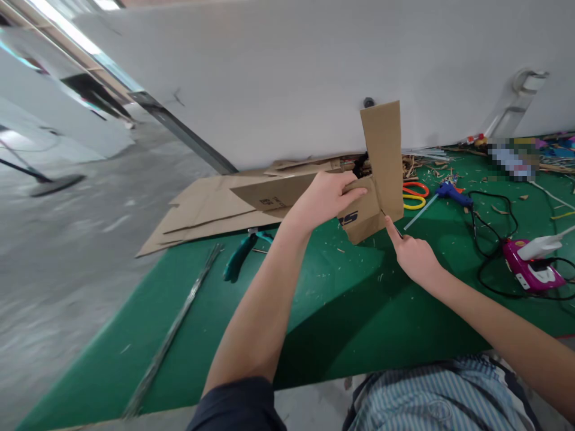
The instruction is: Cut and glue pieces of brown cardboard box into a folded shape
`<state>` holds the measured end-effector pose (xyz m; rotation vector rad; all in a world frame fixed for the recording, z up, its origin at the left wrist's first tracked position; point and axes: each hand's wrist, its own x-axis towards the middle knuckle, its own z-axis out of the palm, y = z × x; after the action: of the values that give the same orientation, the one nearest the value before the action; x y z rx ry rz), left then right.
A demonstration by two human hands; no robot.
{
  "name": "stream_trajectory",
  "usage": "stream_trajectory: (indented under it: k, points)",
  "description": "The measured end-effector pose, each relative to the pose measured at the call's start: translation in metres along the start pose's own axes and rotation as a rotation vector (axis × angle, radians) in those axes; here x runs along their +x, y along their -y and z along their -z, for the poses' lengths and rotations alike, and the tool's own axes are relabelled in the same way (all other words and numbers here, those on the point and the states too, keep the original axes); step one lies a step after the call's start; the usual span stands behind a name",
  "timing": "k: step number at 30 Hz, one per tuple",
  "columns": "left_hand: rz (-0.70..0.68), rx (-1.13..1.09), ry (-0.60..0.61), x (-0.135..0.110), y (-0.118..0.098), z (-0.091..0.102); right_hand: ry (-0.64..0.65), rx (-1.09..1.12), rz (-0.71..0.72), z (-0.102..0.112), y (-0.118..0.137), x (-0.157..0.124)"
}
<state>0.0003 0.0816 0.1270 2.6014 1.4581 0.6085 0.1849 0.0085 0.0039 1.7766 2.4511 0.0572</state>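
My left hand (330, 197) grips a bent piece of brown cardboard (381, 149), thumb and fingers closed over its edge. One flap of the cardboard stands upright, and another long flap with printing reaches to the left behind my wrist. My right hand (415, 254) is closed around a thin dark tool with a narrow tip, index finger stretched along it. The tip touches the cardboard near its fold. Most of the tool is hidden in my palm, so I cannot tell if it is a knife or a pen.
Flat cardboard sheets (197, 209) lie at the back left. Teal-handled pliers (240, 257) and a bundle of wires (179, 320) rest on the green table (224, 335). At right are scissors (414, 200), a blue glue gun (453, 193) and a magenta power strip (530, 266) with cords.
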Motion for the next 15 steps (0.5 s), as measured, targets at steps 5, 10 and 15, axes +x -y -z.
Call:
stream_trajectory:
  k: [5, 10, 15]
  points:
    - [0.006, 0.01, 0.01, -0.001, -0.002, 0.001, 0.013, 0.009, -0.003, 0.007, 0.001, -0.003]
    - [-0.002, 0.017, 0.008, 0.0, 0.0, 0.0, 0.015, 0.008, -0.002, 0.013, 0.001, -0.004]
    - [-0.003, 0.011, 0.004, -0.001, 0.0, -0.001, 0.047, -0.011, -0.011, 0.018, 0.003, -0.005]
